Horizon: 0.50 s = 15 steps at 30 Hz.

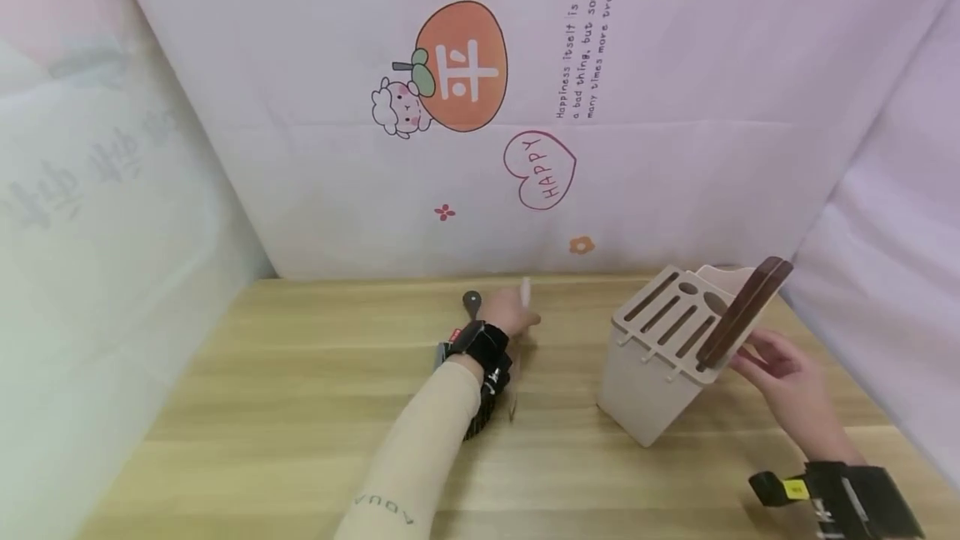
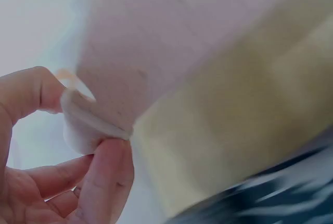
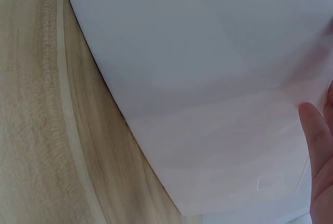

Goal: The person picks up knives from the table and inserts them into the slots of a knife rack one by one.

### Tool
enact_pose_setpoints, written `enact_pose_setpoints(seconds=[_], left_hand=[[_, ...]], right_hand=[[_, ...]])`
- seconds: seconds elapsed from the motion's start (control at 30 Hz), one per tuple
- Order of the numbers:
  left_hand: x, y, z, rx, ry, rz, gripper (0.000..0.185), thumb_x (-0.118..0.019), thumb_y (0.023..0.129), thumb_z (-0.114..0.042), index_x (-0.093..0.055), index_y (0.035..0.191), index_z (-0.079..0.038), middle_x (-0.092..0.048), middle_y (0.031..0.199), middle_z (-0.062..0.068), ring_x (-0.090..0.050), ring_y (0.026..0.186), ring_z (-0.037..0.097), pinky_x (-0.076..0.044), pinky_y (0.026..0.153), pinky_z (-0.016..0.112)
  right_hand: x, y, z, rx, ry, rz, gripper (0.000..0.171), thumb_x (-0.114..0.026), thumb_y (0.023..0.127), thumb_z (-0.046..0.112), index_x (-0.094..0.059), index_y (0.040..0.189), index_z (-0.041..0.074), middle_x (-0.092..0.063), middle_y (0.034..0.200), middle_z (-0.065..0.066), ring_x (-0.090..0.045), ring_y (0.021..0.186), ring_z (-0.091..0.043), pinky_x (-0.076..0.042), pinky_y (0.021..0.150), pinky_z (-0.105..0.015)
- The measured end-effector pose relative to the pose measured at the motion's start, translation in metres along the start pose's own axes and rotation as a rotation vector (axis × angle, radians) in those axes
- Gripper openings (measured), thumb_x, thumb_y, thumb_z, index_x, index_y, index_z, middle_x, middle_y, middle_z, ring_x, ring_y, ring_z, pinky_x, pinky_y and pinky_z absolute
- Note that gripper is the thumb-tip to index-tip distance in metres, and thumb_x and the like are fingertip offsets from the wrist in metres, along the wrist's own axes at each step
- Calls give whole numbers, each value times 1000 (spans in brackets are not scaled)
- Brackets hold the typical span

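Note:
In the head view, my left hand (image 1: 508, 311) pinches a slim, pale-ended thing (image 1: 526, 292) over the back middle of the table. The left wrist view shows its pale, rounded end (image 2: 86, 125) between thumb and fingers; what kind it is cannot be told. Beside that hand lies a dark handle with a hole in its end (image 1: 472, 302), partly hidden by the wrist. On the right stands a beige knife holder (image 1: 652, 386) with slots and round holes. Dark brown handles (image 1: 746, 315) stick up from it. My right hand (image 1: 787, 382) touches the holder's right side, its thumb (image 3: 315, 130) against the smooth wall.
The wooden table (image 1: 300, 407) meets a printed cloth (image 1: 337, 190) at the back, and cloth also hangs at left and right. Small hooks (image 1: 648, 357) stick out from the holder's front rim. Straps and devices (image 1: 483, 344) sit on both wrists.

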<state>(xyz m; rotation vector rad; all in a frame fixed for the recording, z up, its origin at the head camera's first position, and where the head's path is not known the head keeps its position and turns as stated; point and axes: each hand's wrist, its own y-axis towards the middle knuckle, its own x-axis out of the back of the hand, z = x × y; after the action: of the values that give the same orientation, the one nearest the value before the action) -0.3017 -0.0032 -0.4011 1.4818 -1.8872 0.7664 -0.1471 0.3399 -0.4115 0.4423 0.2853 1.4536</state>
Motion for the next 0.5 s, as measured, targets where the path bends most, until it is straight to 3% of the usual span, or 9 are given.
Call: enact_pose_setpoints(seconds=[0.1, 0.23, 0.33, 0.5], left_hand=[[26, -5, -14, -43, -193, -38, 35, -78, 90, -18, -70, 118, 0, -72, 96, 10, -64, 75, 20, -53, 64, 29], [65, -15, -42, -155, -515, -157, 52, -71, 93, -5, -56, 142, 2, -70, 112, 14, -68, 85, 22, -58, 67, 27], [88, -27, -65, -263, -670, -255, 53, -68, 95, -2, -52, 146, 0, -67, 118, 15, -68, 95, 23, -60, 73, 27], [110, -50, -99, -464, -821, -309, 47, -70, 96, -2, -56, 141, 1, -67, 122, 14, -69, 105, 20, -59, 85, 26]], right_hand=[[0, 0, -1, -4, -9, -18, 42, -61, 91, -22, -73, 118, 7, -73, 112, 13, -67, 105, 3, -50, 88, -11], [1, 1, -1, -12, -52, -37, 41, -63, 91, -21, -75, 115, 9, -74, 108, 14, -67, 101, 4, -51, 86, -10], [1, 2, -2, -20, -34, -37, 42, -62, 90, -22, -75, 115, 9, -74, 107, 12, -68, 101, 4, -51, 86, -10], [-1, 0, -6, -35, -56, -50, 42, -63, 90, -22, -75, 115, 9, -74, 107, 13, -68, 101, 4, -50, 86, -10]])
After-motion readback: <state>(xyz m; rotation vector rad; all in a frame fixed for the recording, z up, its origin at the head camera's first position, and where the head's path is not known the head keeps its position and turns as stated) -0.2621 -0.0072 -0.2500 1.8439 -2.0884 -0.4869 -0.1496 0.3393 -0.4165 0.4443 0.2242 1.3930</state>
